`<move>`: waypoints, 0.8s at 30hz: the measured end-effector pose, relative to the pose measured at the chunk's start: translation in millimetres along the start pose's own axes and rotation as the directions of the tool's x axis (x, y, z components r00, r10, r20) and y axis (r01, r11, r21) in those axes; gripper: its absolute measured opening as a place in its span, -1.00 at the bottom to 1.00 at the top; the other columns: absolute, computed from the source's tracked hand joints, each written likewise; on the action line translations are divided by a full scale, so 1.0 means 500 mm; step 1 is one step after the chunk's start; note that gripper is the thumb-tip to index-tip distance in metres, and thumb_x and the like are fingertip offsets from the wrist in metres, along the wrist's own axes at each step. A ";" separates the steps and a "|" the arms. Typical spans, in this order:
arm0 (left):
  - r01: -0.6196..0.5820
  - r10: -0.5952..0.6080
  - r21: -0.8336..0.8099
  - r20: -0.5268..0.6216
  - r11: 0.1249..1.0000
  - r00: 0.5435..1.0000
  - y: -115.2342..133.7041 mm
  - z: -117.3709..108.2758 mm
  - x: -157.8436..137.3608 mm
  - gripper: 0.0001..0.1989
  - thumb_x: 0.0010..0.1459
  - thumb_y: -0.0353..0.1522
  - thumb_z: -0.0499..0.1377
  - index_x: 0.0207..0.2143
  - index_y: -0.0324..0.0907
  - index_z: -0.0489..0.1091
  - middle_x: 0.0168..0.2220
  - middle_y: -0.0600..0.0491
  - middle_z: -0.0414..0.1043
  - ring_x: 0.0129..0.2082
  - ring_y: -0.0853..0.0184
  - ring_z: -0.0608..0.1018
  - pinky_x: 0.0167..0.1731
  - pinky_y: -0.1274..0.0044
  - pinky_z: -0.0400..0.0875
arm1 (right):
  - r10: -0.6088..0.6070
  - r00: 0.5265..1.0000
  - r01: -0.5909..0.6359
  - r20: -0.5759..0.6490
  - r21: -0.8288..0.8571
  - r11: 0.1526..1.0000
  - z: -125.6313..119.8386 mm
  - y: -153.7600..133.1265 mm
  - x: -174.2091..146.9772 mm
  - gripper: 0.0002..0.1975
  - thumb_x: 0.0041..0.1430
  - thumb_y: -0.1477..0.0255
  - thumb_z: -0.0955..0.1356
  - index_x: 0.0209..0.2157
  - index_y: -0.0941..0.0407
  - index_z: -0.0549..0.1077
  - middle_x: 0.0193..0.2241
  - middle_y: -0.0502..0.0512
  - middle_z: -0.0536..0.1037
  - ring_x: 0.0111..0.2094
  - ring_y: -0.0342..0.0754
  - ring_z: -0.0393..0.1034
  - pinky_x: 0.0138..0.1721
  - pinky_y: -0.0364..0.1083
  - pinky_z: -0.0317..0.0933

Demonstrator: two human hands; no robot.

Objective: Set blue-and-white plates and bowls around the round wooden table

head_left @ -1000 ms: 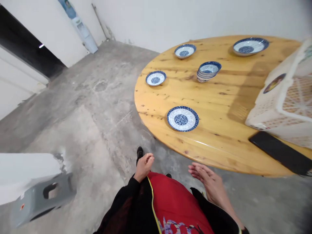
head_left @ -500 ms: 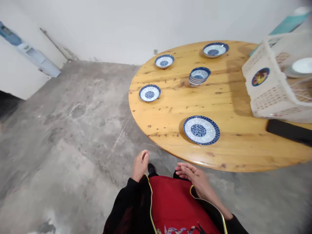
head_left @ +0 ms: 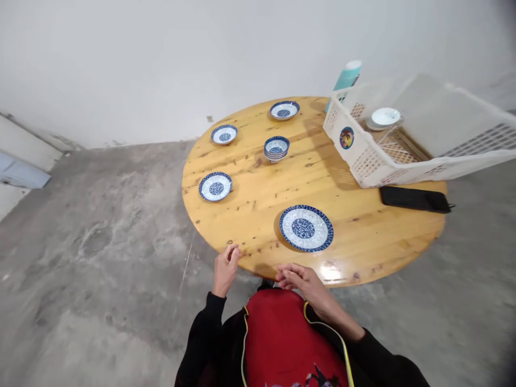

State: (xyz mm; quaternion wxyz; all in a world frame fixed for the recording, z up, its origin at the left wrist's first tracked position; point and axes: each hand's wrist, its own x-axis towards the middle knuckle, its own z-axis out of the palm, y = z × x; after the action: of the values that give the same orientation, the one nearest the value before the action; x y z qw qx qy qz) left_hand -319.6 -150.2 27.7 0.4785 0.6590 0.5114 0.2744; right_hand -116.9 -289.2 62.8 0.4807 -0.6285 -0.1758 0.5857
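Your left hand (head_left: 226, 270) and right hand (head_left: 299, 278) hold nothing, fingers half curled, at the near edge of the table (head_left: 250, 220). The nearest plate (head_left: 304, 228) lies near that edge; a hurried sweep could knock it off. Bumped, the stacked bowls (head_left: 276, 149) could topple.

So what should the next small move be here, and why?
Probably extend the right hand towards the nearest plate: that hand looks empty, and the plate lies just beyond it, near the table edge.
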 end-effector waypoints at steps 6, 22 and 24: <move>-0.050 0.050 0.087 0.012 0.995 0.999 0.089 0.005 0.145 -0.74 0.26 -0.18 0.08 -0.32 -0.13 0.46 -0.36 0.03 0.57 -0.31 0.27 0.62 -0.24 0.49 0.52 | -0.234 0.964 0.222 -0.127 -0.103 0.970 -0.087 -0.137 0.115 -0.53 -0.15 0.01 0.48 -0.38 0.13 0.57 -0.50 0.09 0.58 -0.50 -0.06 0.41 -0.41 -0.07 0.31; -0.193 0.121 0.423 0.191 0.886 0.974 0.277 0.166 0.675 -0.82 0.29 -0.36 0.12 -0.41 -0.16 0.38 -0.42 0.03 0.58 -0.33 0.24 0.62 -0.24 0.49 0.38 | -0.368 0.833 0.245 -0.414 -0.320 0.915 -0.264 -0.372 0.421 -0.87 0.09 0.39 0.45 -0.42 0.19 0.54 -0.50 0.14 0.58 -0.52 -0.10 0.44 -0.48 -0.16 0.31; -0.183 0.100 0.447 0.203 0.875 0.974 0.278 0.192 0.733 -0.81 0.29 -0.37 0.11 -0.42 -0.16 0.38 -0.41 0.01 0.58 -0.30 0.22 0.62 -0.20 0.47 0.39 | -0.366 0.815 0.240 -0.448 -0.313 0.919 -0.267 -0.391 0.474 -0.89 0.07 0.42 0.45 -0.45 0.18 0.53 -0.51 0.16 0.57 -0.52 -0.09 0.44 -0.51 -0.16 0.31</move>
State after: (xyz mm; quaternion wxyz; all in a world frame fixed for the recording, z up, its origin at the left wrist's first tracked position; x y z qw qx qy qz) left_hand -60.8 156.5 70.1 0.3286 0.8112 0.4685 0.1203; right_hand 130.7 -63.6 66.7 0.5170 -0.7753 -0.2144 0.2927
